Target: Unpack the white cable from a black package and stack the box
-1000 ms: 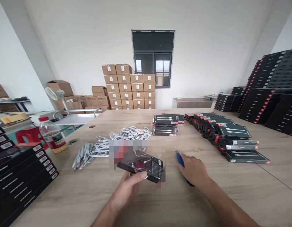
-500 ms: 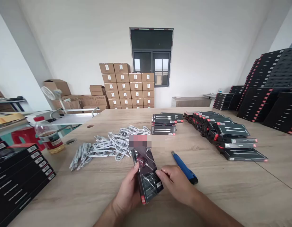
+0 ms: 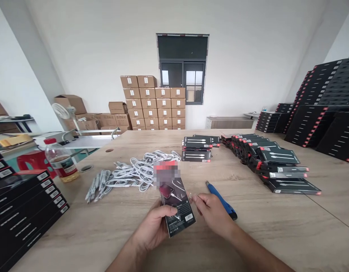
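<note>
My left hand grips a flat black cable box wrapped in clear film, holding it tilted above the wooden table. My right hand sits at the box's right edge with thumb and forefinger pinched at the film; whether they hold a piece of it is unclear. A blue utility knife lies on the table just right of my right hand. A heap of white coiled cables lies beyond the box.
Black boxes lie in rows at the right, in a small pile at mid-table and in a stack at the left edge. A bottle with a red cap stands at the left. Cardboard cartons are stacked by the far wall.
My right hand left the blue knife on the table and came to the box. My left hand turned the box from flat to lengthwise and raised it slightly.
</note>
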`<control>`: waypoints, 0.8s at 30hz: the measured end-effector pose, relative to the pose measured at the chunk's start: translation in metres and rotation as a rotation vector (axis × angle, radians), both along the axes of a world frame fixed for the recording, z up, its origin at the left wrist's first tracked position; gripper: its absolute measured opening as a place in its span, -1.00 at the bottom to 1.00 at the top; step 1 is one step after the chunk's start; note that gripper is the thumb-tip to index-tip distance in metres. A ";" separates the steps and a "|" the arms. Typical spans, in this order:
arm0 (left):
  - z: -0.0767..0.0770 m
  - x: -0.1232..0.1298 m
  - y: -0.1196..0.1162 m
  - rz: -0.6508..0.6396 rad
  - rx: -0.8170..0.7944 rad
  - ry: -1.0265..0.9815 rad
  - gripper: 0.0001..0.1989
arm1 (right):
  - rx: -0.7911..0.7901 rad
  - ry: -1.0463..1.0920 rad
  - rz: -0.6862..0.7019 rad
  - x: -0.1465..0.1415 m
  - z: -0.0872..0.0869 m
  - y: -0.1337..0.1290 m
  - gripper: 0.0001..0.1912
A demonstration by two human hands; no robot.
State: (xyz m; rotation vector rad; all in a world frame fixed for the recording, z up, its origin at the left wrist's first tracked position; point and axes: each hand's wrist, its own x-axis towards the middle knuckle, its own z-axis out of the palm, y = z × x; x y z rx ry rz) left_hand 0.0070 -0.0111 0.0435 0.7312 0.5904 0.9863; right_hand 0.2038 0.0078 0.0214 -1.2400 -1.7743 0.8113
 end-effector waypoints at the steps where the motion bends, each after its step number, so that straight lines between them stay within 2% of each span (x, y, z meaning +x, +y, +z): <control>1: 0.000 -0.002 0.000 -0.006 -0.012 0.004 -0.56 | -0.022 0.020 0.013 0.001 0.000 0.001 -0.48; 5: -0.001 -0.007 -0.001 0.023 -0.105 0.100 -0.59 | 0.076 0.019 -0.064 0.003 0.006 -0.003 -0.55; 8: -0.003 -0.004 -0.005 0.004 -0.183 0.236 -0.56 | 0.145 -0.099 -0.055 0.001 0.012 -0.011 -0.62; 11: -0.003 0.000 -0.009 -0.079 -0.199 0.300 -0.55 | 0.204 -0.187 -0.034 0.000 0.013 -0.012 -0.55; 14: -0.001 0.000 -0.010 -0.122 -0.179 0.307 -0.63 | 0.253 -0.147 -0.090 0.006 0.011 -0.005 -0.50; 19: -0.003 -0.004 -0.012 -0.236 -0.283 0.389 -0.83 | 0.200 -0.004 -0.255 0.025 0.009 0.012 -0.47; 21: -0.005 -0.004 -0.012 -0.254 -0.305 0.418 -0.83 | 0.177 0.022 -0.269 0.028 0.009 0.016 -0.47; 24: -0.003 -0.004 -0.012 -0.252 -0.224 0.385 -0.72 | 0.204 -0.002 -0.311 0.031 0.010 0.018 -0.50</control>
